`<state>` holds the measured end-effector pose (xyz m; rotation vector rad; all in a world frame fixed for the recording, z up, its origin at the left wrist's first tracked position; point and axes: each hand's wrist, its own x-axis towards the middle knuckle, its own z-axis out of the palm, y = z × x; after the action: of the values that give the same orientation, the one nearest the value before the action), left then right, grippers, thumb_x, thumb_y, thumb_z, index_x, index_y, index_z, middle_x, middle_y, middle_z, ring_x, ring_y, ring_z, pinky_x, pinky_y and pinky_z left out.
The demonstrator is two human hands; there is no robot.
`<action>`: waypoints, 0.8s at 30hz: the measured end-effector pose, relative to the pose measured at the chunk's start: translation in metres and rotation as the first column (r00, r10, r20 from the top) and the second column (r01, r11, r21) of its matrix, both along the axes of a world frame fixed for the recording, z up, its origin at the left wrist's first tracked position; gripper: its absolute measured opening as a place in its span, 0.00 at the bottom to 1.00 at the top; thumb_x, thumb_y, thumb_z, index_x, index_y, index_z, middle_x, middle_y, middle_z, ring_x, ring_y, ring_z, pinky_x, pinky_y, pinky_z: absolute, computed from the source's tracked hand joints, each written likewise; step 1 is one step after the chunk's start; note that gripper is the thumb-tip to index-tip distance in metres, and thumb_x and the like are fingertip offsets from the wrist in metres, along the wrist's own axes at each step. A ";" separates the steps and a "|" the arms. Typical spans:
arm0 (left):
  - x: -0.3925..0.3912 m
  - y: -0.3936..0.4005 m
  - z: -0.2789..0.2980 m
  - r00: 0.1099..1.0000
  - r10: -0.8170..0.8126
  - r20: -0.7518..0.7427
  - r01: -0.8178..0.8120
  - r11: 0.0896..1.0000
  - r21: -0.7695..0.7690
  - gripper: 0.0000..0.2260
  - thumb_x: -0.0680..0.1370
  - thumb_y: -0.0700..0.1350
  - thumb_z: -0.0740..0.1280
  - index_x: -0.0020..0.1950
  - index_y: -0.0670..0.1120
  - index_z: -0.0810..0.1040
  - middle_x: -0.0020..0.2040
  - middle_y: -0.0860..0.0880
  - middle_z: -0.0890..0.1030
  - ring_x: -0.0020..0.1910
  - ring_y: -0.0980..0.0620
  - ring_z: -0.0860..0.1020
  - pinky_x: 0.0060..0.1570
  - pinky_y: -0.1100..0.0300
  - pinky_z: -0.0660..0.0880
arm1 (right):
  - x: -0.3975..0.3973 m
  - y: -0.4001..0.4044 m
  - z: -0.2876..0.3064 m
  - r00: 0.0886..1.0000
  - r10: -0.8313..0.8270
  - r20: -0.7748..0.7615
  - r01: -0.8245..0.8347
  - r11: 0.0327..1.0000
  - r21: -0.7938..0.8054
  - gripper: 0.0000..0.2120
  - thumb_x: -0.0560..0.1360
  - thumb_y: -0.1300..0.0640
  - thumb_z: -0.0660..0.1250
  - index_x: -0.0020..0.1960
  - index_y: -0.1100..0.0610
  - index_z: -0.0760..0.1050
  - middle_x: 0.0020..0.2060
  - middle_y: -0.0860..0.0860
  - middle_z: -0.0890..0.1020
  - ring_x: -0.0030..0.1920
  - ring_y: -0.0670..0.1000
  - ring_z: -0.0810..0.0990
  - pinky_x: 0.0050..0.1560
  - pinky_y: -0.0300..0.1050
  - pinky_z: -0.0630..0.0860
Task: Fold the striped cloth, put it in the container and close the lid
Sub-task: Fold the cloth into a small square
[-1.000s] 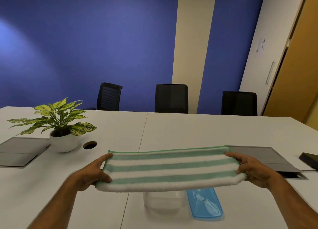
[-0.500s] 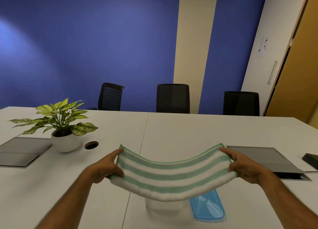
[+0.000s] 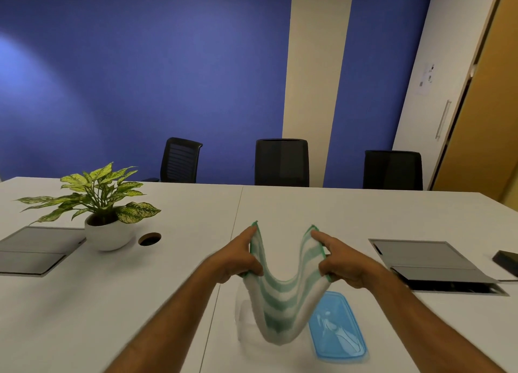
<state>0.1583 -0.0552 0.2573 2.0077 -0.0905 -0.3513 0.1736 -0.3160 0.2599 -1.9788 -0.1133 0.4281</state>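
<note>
The green-and-white striped cloth (image 3: 283, 297) hangs in a deep U above the table, its two short ends pinched upright. My left hand (image 3: 238, 256) grips the left end and my right hand (image 3: 343, 262) grips the right end, a short gap between them. The sagging middle of the cloth drops over the clear container (image 3: 244, 321), which stands on the table and is mostly hidden behind the cloth. The blue lid (image 3: 337, 328) lies flat on the table just right of the container.
A potted plant (image 3: 105, 213) in a white bowl stands at the left, beside a round cable hole (image 3: 150, 238). Grey floor-box flaps (image 3: 429, 260) are set into the table at right and left. A dark object (image 3: 507, 262) lies at the right edge. Three black chairs line the far side.
My hands have come together from wide apart, and the cloth has gone from stretched flat to a deep sag hanging down over the container.
</note>
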 end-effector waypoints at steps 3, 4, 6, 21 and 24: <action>-0.001 -0.020 0.003 1.000 -0.030 0.007 0.030 0.999 0.022 0.50 0.68 0.34 0.76 0.80 0.56 0.50 0.66 0.45 0.70 0.53 0.45 0.78 0.39 0.60 0.82 | -0.004 0.021 0.000 1.000 0.020 0.001 -0.020 0.999 -0.044 0.44 0.70 0.74 0.61 0.79 0.49 0.52 0.53 0.58 0.73 0.42 0.58 0.74 0.38 0.50 0.72; -0.002 -0.026 0.003 0.999 -0.044 0.010 0.043 0.999 0.033 0.50 0.68 0.34 0.76 0.79 0.57 0.50 0.66 0.45 0.71 0.53 0.45 0.78 0.40 0.59 0.82 | -0.005 0.027 0.000 1.000 0.028 0.001 -0.027 0.998 -0.059 0.45 0.69 0.74 0.61 0.79 0.48 0.51 0.51 0.58 0.74 0.41 0.57 0.74 0.38 0.49 0.72; -0.004 -0.036 0.003 0.997 -0.074 0.010 0.074 0.995 0.061 0.50 0.68 0.34 0.76 0.80 0.57 0.49 0.69 0.45 0.70 0.53 0.45 0.78 0.42 0.59 0.82 | -0.009 0.038 0.001 0.999 0.045 0.002 -0.045 0.995 -0.087 0.46 0.69 0.73 0.62 0.79 0.48 0.49 0.54 0.59 0.74 0.39 0.54 0.74 0.35 0.45 0.73; -0.012 -0.051 -0.001 0.985 -0.170 -0.001 0.169 0.983 0.074 0.48 0.70 0.32 0.72 0.79 0.55 0.48 0.68 0.45 0.68 0.54 0.49 0.76 0.51 0.51 0.81 | -0.026 0.062 0.000 0.985 0.171 -0.014 -0.171 0.977 -0.131 0.48 0.68 0.69 0.66 0.79 0.44 0.47 0.64 0.56 0.72 0.47 0.55 0.78 0.31 0.37 0.76; -0.015 -0.049 -0.002 0.983 -0.186 0.010 0.185 0.982 0.032 0.47 0.71 0.31 0.70 0.80 0.55 0.45 0.70 0.44 0.67 0.57 0.46 0.76 0.53 0.49 0.81 | -0.028 0.063 -0.001 0.987 0.160 -0.023 -0.161 0.983 -0.082 0.49 0.69 0.70 0.66 0.79 0.43 0.46 0.68 0.55 0.69 0.53 0.58 0.79 0.36 0.41 0.78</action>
<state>0.1436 -0.1042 0.2557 2.0374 -0.2831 -0.4608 0.1460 -0.2525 0.2592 -2.0562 -0.2499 0.5612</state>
